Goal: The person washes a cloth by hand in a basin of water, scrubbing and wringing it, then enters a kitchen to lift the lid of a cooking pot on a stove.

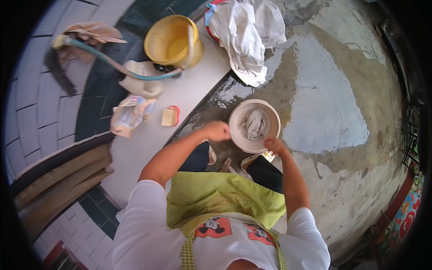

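Note:
A pale round plastic basin (235, 137) stands on the wet concrete floor in front of my feet. Inside it lies a crumpled, wet-looking whitish cloth (255, 124). My left hand (217, 131) is at the basin's left rim, its fingers curled like a fist. Over the lower right rim is my right hand (274, 146), with bent fingers. Both hands are slightly blurred, and whether either one grips the rim cannot be made out. Neither hand touches the cloth.
On the pale ledge at left are a soap bar and red-handled brush (170, 116), an opened plastic packet (131, 114), a white clog (141, 81), a hose (111, 62) and a yellow bucket (199, 50). White laundry (244, 37) overhangs a red-rimmed tub (210, 31).

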A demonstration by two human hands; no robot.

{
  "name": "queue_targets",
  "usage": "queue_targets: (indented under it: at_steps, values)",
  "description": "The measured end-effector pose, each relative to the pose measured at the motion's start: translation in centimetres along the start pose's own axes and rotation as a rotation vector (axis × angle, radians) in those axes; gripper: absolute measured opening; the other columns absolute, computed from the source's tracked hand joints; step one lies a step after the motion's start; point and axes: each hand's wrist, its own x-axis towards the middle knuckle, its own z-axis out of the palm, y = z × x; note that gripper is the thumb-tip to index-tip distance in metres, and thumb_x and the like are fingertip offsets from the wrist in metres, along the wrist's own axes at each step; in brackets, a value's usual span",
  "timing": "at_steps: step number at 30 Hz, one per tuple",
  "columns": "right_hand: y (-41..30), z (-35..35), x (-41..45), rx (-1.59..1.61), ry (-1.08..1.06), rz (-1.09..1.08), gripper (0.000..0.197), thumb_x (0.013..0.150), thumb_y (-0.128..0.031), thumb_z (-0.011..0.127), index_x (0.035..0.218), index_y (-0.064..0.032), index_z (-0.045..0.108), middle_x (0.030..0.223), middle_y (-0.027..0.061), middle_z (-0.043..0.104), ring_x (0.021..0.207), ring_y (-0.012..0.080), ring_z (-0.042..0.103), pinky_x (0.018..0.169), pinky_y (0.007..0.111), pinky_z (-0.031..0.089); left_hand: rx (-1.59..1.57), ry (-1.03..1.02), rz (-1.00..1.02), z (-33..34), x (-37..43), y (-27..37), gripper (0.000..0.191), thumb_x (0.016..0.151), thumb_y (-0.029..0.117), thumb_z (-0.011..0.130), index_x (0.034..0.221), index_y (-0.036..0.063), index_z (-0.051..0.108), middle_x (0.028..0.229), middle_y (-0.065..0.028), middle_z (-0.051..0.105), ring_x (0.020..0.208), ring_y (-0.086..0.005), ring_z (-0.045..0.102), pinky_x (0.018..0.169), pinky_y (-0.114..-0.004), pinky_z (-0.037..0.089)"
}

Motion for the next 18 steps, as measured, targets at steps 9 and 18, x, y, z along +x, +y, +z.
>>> queue_targets:
  at_steps: [9,18]
  values:
    - [1.0,5.4,18.8,-0.948,0.493,-0.421,0.042,0.068,-0.028,0.064,0.105,-0.0110,0.056,0.092,0.0144,0.060,0.087,0.0313,0.059,0.077,0.039,0.048,-1.155,0.257,-0.292,3.7,16.9,-9.9,0.041,0.083,0.035,0.059,0.114,0.0085,0.051,0.101,-0.0083,0.058,0.086,-0.0172,0.054,0.076,-0.032,0.045]
    - [2.8,0.7,14.5,-0.034,0.149,-0.579,0.027,0.070,-0.009,0.042,0.091,-0.0054,0.059,0.075,0.0193,0.060,0.074,0.0348,0.059,0.068,0.041,0.046,-1.551,0.276,-0.402,14.8,23.2,-9.7,0.093,0.073,0.060,0.058,0.140,0.0123,0.017,0.142,-0.0145,0.021,0.129,-0.0322,0.025,0.104,-0.043,0.023]
